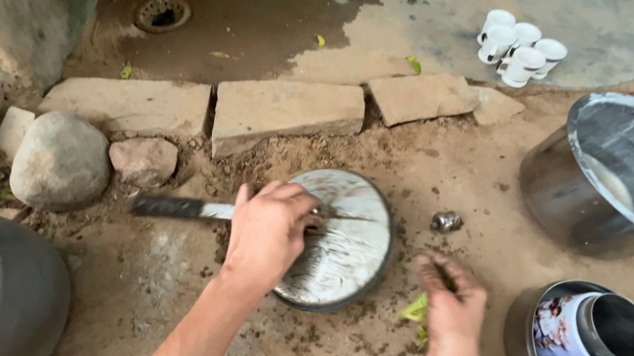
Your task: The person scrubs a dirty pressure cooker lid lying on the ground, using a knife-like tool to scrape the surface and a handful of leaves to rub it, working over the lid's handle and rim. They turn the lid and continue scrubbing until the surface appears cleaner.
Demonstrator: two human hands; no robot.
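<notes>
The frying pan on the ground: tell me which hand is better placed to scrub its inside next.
Probably the left hand: it already rests on the frying pan, over the rim near its handle. The right hand is off the pan, on the dirt, holding a green scrubber.

Both hands reach forward and down, left hand [268, 234] palm-down with fingers curled, right hand [455, 307] clenched.

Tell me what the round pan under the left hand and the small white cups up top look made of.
Round pan: looks like metal, dull grey and smeared, with a dark rim and a long dark handle. White cups: probably glazed ceramic, glossy white with thick walls and handles. Left hand presses on the pan.
</notes>
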